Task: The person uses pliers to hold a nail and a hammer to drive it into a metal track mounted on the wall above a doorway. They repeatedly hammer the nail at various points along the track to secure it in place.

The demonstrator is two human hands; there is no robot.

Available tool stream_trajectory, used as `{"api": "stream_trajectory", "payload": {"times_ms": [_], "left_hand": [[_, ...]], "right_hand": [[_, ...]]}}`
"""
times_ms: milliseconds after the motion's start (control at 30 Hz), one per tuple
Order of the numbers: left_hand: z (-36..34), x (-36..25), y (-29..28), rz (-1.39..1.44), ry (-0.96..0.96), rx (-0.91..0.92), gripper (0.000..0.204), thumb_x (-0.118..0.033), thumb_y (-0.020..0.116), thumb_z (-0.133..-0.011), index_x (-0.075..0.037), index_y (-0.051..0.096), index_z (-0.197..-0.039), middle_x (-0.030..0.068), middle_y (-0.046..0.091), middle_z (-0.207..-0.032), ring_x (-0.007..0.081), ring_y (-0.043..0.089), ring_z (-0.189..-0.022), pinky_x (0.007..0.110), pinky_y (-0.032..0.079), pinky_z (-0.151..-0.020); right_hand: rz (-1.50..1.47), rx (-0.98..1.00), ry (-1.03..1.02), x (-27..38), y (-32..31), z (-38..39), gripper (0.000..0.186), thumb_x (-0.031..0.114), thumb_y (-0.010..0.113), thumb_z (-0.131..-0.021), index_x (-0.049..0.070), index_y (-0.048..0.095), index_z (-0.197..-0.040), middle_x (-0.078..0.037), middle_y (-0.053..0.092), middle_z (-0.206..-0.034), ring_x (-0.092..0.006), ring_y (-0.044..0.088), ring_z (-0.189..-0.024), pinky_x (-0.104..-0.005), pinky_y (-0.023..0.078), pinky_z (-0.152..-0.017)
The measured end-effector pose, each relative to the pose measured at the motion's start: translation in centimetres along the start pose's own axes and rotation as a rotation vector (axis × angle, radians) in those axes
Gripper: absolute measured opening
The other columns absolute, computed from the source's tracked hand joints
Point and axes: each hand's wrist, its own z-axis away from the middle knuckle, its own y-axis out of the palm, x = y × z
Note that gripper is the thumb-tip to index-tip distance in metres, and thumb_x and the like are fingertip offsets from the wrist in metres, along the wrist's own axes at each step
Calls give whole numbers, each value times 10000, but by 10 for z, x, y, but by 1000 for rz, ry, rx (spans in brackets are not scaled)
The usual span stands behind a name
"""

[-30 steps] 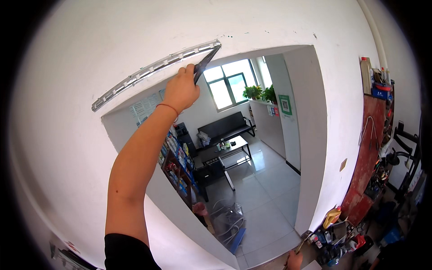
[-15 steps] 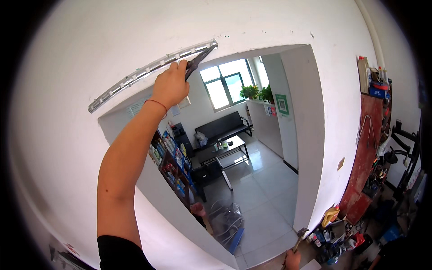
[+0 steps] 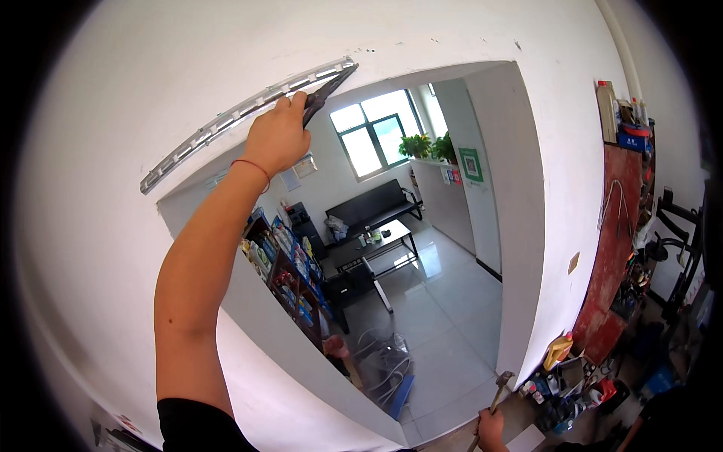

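Note:
A long, slotted metal strip (image 3: 197, 143) runs slanting along the wall above the doorway. My left hand (image 3: 277, 135) is raised to its right-hand part, closed around a pair of dark pliers (image 3: 322, 98). The pliers' jaws reach the strip's right end; what exactly they pinch is too small to make out. Low at the right, my right hand (image 3: 491, 428) grips a hammer (image 3: 502, 383) by its wooden handle, head up, well away from the strip.
Beyond the doorway are a shelf of goods (image 3: 282, 279), a low table (image 3: 388, 235), a black bench (image 3: 369, 209) and potted plants (image 3: 416, 145). To the right, a red cabinet (image 3: 614, 226) stands near bottles and clutter (image 3: 565, 392) on the floor.
My view has tilted slightly, so the doorway and strip sit a little higher in it. The right hand and hammer show a bit more. The left hand keeps the pliers at the strip's end.

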Motion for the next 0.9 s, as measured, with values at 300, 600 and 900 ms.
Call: {"api": "stream_trajectory", "payload": {"times_ms": [300,600,900], "left_hand": [[3,3,-1,-23,-9,28,466,-152,645,-850,-56,488,-1279,205,628,-1117,405,698,-927,484,586,-799],[5,8,4,-2,17,-14,450,-158,652,-849,-51,497,-1257,202,627,-1108,410,697,-905,483,588,-789],[3,5,5,-15,20,-21,428,-150,631,-839,-39,507,-1233,190,637,-1051,399,695,-887,480,587,-776]], "right_hand": [[-1,-45,27,-1,-2,-5,111,97,589,-892,26,511,-931,-63,490,-629,-181,465,-410,-355,407,-351],[-24,-31,28,5,-2,-5,118,97,589,-890,21,503,-919,-60,486,-635,-176,452,-412,-352,400,-351],[-26,-12,57,2,-2,-8,146,87,595,-879,21,502,-970,-57,496,-631,-171,456,-398,-351,399,-336]]}}
